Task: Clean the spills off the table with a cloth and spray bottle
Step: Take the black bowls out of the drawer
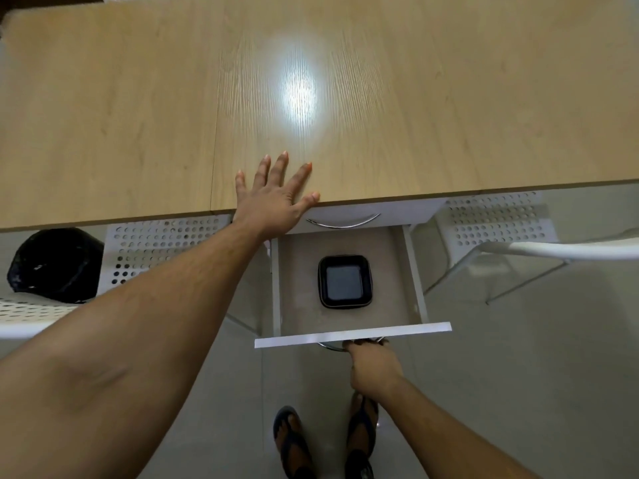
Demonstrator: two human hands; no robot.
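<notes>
**Under the table: one drawer pulled out, one hand flat on top**

At the near edge of the wooden table [138, 98], the left hand [273, 195] lies palm down with the fingers straight and spread, holding nothing, just resting on the wood. The thumb hangs right at the table's lip above the closed upper drawer [363, 214], which has a curved metal pull.

Below that, the lower drawer [349, 335] is pulled well out. The right hand [371, 368] is at its front, fingers curled around the metal handle [328, 346] under the white front panel, so it's got a proper grip on it. Inside the drawer there's only a black square tray [344, 281] with rounded corners, sitting roughly mid-drawer on the grey bottom.

The tabletop shows a bright glare spot in the middle, and I can't make out any spills on it from here. No cloth or spray bottle shows anywhere in view, so can't tell where those are.

Off to the left, a black bin [52, 261] with a bag liner sits on the floor beside a white perforated chair [155, 250]. Another white perforated chair [498, 219] stands on the right, tucked partly under the table. Down at the bottom, two feet in dark sandals [294, 444] stand on the pale tiled floor.
</notes>
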